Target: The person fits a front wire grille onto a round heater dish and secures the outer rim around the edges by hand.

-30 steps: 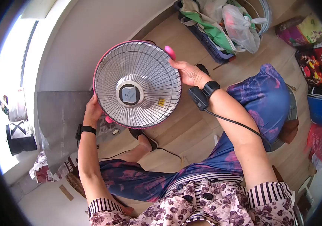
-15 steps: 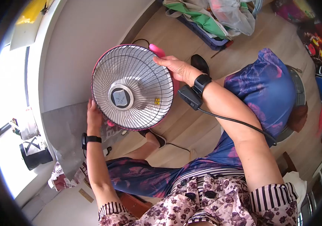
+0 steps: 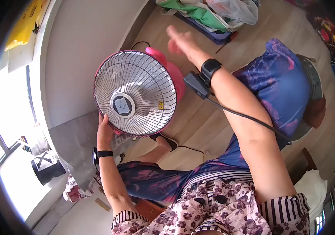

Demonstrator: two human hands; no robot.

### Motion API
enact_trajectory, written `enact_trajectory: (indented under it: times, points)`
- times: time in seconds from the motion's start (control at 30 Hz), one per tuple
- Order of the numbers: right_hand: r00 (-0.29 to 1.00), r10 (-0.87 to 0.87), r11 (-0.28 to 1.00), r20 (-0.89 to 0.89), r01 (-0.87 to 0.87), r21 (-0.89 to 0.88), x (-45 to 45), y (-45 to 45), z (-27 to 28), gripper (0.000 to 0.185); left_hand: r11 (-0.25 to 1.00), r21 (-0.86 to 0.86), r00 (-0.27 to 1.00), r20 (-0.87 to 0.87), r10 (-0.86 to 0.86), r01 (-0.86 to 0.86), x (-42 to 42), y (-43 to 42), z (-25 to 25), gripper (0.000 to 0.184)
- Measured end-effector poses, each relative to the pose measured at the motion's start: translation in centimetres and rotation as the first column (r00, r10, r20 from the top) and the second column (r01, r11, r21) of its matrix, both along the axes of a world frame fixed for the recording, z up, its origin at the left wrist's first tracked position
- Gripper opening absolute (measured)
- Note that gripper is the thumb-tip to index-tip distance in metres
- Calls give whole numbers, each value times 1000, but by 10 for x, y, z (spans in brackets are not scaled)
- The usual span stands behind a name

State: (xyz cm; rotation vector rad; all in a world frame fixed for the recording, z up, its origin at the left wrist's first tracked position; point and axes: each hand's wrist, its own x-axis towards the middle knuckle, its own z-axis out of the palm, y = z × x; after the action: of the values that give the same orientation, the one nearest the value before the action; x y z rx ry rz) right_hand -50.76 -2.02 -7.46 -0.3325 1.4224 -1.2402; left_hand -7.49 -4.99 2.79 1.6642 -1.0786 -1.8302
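Note:
A round fan-shaped heater (image 3: 148,86) with a dark wire grille, silver dish and pink body stands tilted left of centre. My left hand (image 3: 105,131) grips its lower left rim, the thumb over the edge; the other fingers are partly hidden behind it. Above and right of the heater, my right hand (image 3: 183,42) is off it and slightly blurred, holding nothing, with fingers apart. The pink base (image 3: 175,81) shows behind the grille. Both wrists wear black straps with small devices.
Bags in a dark blue crate (image 3: 218,36) lie at the top. A metal bucket (image 3: 312,84) is beside my right knee. A grey plastic sheet (image 3: 73,141) hangs by the window at left. A black cord (image 3: 191,149) crosses the wooden floor.
My right hand has let go of the heater's upper right edge and moved up. My left hand keeps hold of the rim. The heater has shifted slightly left in view, showing more of its pink base.

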Motion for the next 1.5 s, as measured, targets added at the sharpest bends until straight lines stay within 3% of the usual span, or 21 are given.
enact_trajectory:
  times: [0.03,0.13,0.23,0.27,0.37,0.43,0.5,0.67,0.77,0.83,0.97,1.1,1.13,1.17,1.2,1.27,1.3,1.4,1.5]
  points:
    - [984,-164,985,-66,159,-72,-10,-5,1,56,1000,4,1000,-5,11,-11,-1,0,1,59]
    - [809,-539,752,234,588,-298,-20,-25,15,55,1000,-13,1000,-15,26,-26,0,-1,-2,58]
    - [664,-374,550,647,721,-422,-25,-36,37,54,999,-31,998,-53,32,-33,0,0,-3,58]
    - [689,-245,557,682,676,-483,-21,-31,47,55,999,-37,997,-72,32,-35,-2,0,-2,58]
    - [798,-381,714,466,575,-400,54,-23,58,54,999,-25,995,-87,46,-48,-5,2,1,58]
    - [868,-144,699,476,429,-571,89,-17,45,51,999,-2,996,-81,40,-41,0,1,0,61]
    - [870,-185,731,457,433,-528,91,-17,41,49,997,63,995,-78,58,-53,2,2,1,62]
    - [806,-123,776,579,442,-450,83,-22,46,49,997,-63,996,-82,39,-44,-2,1,-3,52]
    - [749,-153,815,645,464,-346,65,-22,42,48,996,-42,995,-70,74,-77,-5,0,-1,67]
    - [638,-206,736,742,601,-313,31,-18,37,44,996,-34,993,-87,79,-82,-2,1,-2,68]
    - [637,-293,583,713,710,-395,-21,-14,47,46,996,-36,992,-92,80,-84,-1,0,-4,68]
    - [722,-257,560,642,653,-510,1,-21,73,45,995,-48,992,-92,84,-89,-3,-1,-4,67]
    - [653,-249,606,715,681,-411,29,-22,78,45,994,-54,993,-81,88,-92,-4,-1,-4,67]
    - [815,-269,727,513,521,-447,79,-25,55,45,994,-55,994,-66,93,-96,-6,1,-1,67]
    - [863,4,746,506,334,-576,95,-19,48,46,993,-58,994,-49,95,-98,-6,3,3,66]
    - [878,-108,749,467,381,-542,99,-24,53,45,993,-58,993,-60,98,-102,-7,1,0,66]
    - [875,-138,760,464,394,-517,99,-22,54,45,994,-43,994,-54,97,-99,-3,3,-1,66]
    - [700,68,787,711,400,-470,83,-22,43,44,992,-57,992,-57,114,-117,3,4,-8,67]
    - [593,-172,791,786,559,-249,62,-18,33,42,990,-71,992,-45,118,-121,1,3,-4,67]
